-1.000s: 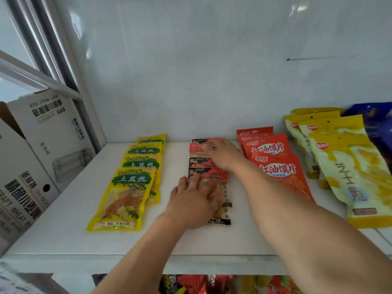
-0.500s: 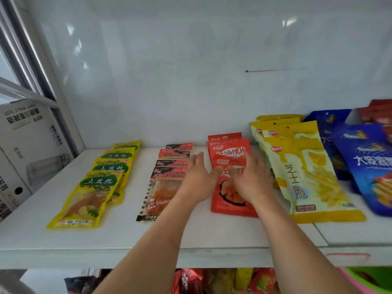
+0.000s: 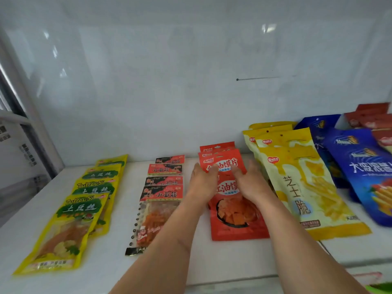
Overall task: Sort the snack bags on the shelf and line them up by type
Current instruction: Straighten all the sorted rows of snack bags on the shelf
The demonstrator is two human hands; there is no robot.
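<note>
On the white shelf (image 3: 212,262) lie overlapping rows of snack bags. Yellow potato-shred bags (image 3: 70,219) are at the left, black-and-red gluten-strip bags (image 3: 161,194) beside them, then red chip bags (image 3: 233,219) in the middle. My left hand (image 3: 201,183) and my right hand (image 3: 248,181) rest on the red row from either side, fingers pinching the edges of an upper red bag (image 3: 222,163). Pale yellow cheese-stick bags (image 3: 297,187) lie right of the hands, then blue bags (image 3: 364,170).
Dark red packs (image 3: 373,119) sit at the far right back. The shelf's white back wall stands close behind the rows. A cardboard box (image 3: 23,158) is outside the shelf frame at the left. More snack bags show below the shelf's front edge.
Both hands left the black-and-red row and moved right onto the red chip bags. They have slid further back along that row, and my view has turned right.
</note>
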